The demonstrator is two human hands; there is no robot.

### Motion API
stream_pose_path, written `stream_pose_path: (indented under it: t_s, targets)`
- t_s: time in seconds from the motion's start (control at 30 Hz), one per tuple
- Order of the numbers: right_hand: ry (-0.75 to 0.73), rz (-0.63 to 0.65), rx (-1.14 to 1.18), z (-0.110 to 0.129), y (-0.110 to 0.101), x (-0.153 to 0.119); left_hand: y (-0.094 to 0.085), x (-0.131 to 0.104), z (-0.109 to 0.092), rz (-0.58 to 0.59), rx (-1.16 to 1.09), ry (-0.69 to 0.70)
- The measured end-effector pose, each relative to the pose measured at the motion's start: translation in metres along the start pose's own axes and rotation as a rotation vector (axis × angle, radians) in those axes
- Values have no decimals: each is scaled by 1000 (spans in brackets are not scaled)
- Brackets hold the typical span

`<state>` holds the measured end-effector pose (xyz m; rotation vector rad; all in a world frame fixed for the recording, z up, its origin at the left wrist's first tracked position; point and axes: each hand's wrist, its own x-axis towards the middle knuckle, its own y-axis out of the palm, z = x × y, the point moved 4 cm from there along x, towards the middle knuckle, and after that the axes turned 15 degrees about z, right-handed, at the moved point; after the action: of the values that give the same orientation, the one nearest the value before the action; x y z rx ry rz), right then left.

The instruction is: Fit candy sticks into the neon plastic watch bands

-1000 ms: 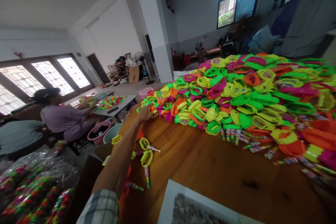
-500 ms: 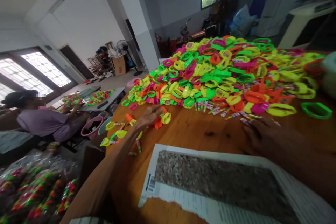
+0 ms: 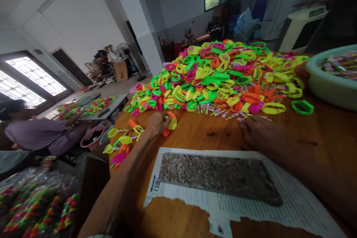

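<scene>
Left forearm (image 3: 119, 182) stretched forward, left hand (image 3: 157, 123) curled, right hand (image 3: 263, 132) palm down

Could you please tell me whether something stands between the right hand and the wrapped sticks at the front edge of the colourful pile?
Nothing visible does. The right hand has its fingertips close by the nearest wrapped sticks; whether they touch is hard to tell. The stone slab lies nearer the viewer, not between.

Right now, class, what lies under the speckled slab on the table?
Torn printed paper lies beneath the slab, over the wooden table. Whatever print the slab covers cannot be seen.
</scene>
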<state>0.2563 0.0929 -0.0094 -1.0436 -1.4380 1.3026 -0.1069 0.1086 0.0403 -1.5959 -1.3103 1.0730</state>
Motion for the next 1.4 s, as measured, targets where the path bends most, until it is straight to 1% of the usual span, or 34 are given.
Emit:
stream_pose_path:
  t_s: [0.1, 0.2, 0.3, 0.37, 0.4, 0.47, 0.5, 0.57, 0.63, 0.67, 0.7, 0.77, 0.83, 0.97, 1.03, 1.1, 1.17, 1.27, 1.3, 1.4]
  targets:
    - [-5, 54, 60, -3, 6, 5, -1, 10, -5, 20, 31, -11]
    - [-61, 126, 104, -6, 6, 9, 0, 20, -10, 89, 5, 18]
    - [-113, 184, 144, -8, -3, 10, 0, 25, -15, 147, -70, 37]
    - [-152, 213, 185, -5, -14, 6, 1, 21, -19, 195, -144, 31]
    - [-178, 227, 203, -2, -20, 2, 3, 16, -23, 227, -187, 23]
    - [-266, 234, 286, 11, -34, -12, 11, -1, -36, 293, -284, 10]
    - [-322, 227, 355, 20, -42, -22, 16, -12, -45, 315, -372, 11]
    - [-432, 206, 510, 40, -55, -44, 29, -37, -65, 326, -615, 40]
    - [-519, 216, 589, 61, -61, -66, 42, -60, -84, 311, -839, 81]
    - [-545, 228, 577, 71, -61, -75, 49, -70, -91, 307, -899, 95]
    - [-561, 238, 543, 80, -59, -83, 55, -77, -95, 304, -907, 109]
    - [-573, 246, 450, 95, -52, -92, 62, -86, -96, 284, -845, 134]
    - [-567, 244, 359, 106, -45, -97, 65, -90, -90, 265, -726, 166]
    - [-522, 221, 246, 117, -37, -99, 65, -87, -72, 260, -543, 172]
    - [-498, 189, 219, 120, -37, -100, 63, -86, -69, 248, -488, 151]
    - [-502, 159, 228, 123, -37, -102, 62, -86, -70, 219, -400, 139]
    - [-510, 124, 283, 124, -37, -103, 59, -87, -74, 161, -293, 144]
    - [-508, 63, 394, 122, -35, -104, 56, -89, -80, 51, -153, 190]
    - [-510, 51, 420, 121, -35, -103, 56, -90, -82, 30, -121, 208]
    - [-530, 26, 437, 122, -33, -100, 57, -92, -85, 31, -62, 229]
